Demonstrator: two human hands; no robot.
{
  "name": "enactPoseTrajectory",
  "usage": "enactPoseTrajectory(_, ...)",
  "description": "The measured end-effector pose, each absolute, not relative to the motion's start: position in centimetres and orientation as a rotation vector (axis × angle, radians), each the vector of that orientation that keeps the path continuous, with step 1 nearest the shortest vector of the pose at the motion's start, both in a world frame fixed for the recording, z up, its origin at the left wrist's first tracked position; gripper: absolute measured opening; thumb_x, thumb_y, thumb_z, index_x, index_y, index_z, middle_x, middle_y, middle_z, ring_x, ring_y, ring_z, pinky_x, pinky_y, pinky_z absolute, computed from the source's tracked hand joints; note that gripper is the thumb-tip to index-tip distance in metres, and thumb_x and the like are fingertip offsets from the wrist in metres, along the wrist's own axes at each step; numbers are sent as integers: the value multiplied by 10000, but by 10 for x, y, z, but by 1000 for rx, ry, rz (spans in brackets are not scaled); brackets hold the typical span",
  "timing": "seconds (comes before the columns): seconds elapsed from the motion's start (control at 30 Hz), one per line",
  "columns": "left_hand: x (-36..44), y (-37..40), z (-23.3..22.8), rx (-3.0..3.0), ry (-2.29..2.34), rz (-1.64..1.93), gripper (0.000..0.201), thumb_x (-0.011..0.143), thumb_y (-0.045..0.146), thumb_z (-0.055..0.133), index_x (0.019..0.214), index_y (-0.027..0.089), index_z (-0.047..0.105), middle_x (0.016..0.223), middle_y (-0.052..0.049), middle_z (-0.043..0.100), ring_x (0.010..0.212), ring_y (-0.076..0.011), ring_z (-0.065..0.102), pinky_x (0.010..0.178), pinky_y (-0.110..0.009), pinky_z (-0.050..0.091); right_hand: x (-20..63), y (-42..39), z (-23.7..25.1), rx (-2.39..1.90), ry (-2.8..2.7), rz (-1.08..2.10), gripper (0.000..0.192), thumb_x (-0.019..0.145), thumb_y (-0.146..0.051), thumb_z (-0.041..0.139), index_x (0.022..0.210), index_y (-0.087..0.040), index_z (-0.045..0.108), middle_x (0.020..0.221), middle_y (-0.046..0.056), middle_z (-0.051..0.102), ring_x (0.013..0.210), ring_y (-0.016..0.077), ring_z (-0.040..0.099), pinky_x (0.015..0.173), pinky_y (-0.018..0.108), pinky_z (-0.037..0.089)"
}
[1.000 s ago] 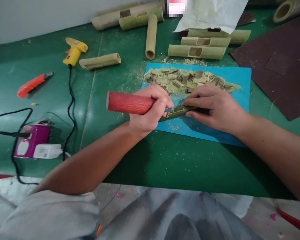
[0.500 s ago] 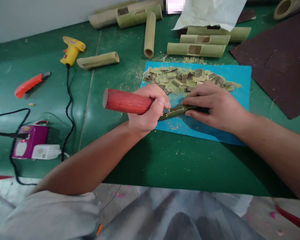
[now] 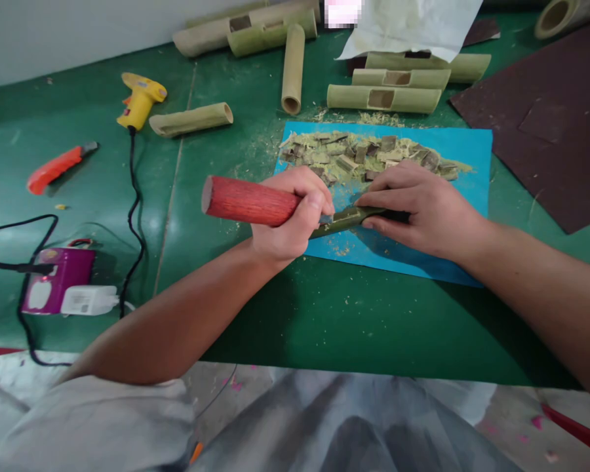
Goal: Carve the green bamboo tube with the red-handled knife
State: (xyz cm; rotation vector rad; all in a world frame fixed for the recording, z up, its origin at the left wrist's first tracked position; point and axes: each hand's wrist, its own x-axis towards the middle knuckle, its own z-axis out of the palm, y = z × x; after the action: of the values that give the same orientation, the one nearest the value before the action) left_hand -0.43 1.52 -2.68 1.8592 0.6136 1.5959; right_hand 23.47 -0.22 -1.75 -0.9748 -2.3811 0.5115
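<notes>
My left hand point(image 3: 295, 213) is closed around a carving tool with a thick red wooden handle point(image 3: 250, 200). Its short metal tip shows below my fingers and meets a dark green bamboo piece point(image 3: 344, 220). Fingers of my right hand point(image 3: 417, 206) grip that bamboo from its right side, hiding part of it. My left hand and wrist cover its left end. Beneath lies a blue sheet point(image 3: 467, 252), with a heap of bamboo chips and shavings point(image 3: 347, 157) just beyond my hands.
Notched bamboo tubes point(image 3: 423, 100) and an upright-lying bamboo tube point(image 3: 292, 72) are at the back. On the left are a yellow glue gun point(image 3: 141, 101), a bamboo piece point(image 3: 191, 120), an orange utility knife point(image 3: 56, 170) and a purple power strip point(image 3: 61, 278) with cords. Brown sheets point(image 3: 560, 131) lie right.
The whole view has shifted very slightly. Both hands keep their hold, and the tool and bamboo show almost no movement.
</notes>
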Motion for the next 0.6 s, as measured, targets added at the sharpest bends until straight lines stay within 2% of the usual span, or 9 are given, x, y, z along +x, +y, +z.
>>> enactPoseTrajectory(0.23, -4, 14, -24, 1855, 608, 1594, 396, 1019, 421, 670, 667, 242, 702, 651, 13, 718, 517, -105, 635, 544, -267, 547, 235, -2, -17, -974, -2383, 506, 266, 1023, -412, 611, 1139, -288, 816, 1101, 92, 765, 1012, 299, 687, 911, 469, 524)
enactPoseTrajectory(0.4, -5, 11, -21, 1922, 573, 1497, 275, 1004, 323, 693, 753, 220, 741, 754, 3, 766, 593, -102, 681, 599, -256, 580, 235, -2, -17, -956, -2381, 508, 263, 1021, -400, 620, 1142, -277, 819, 1100, 100, 764, 1020, 309, 689, 922, 482, 523)
enactPoseTrajectory(0.6, -6, 13, -27, 1891, 562, 1575, 335, 1026, 362, 657, 720, 231, 703, 714, 20, 735, 585, -105, 678, 580, -254, 564, 235, -1, -21, -905, -2370, 455, 271, 1034, -418, 621, 1135, -257, 815, 1085, 103, 771, 983, 293, 686, 902, 468, 530)
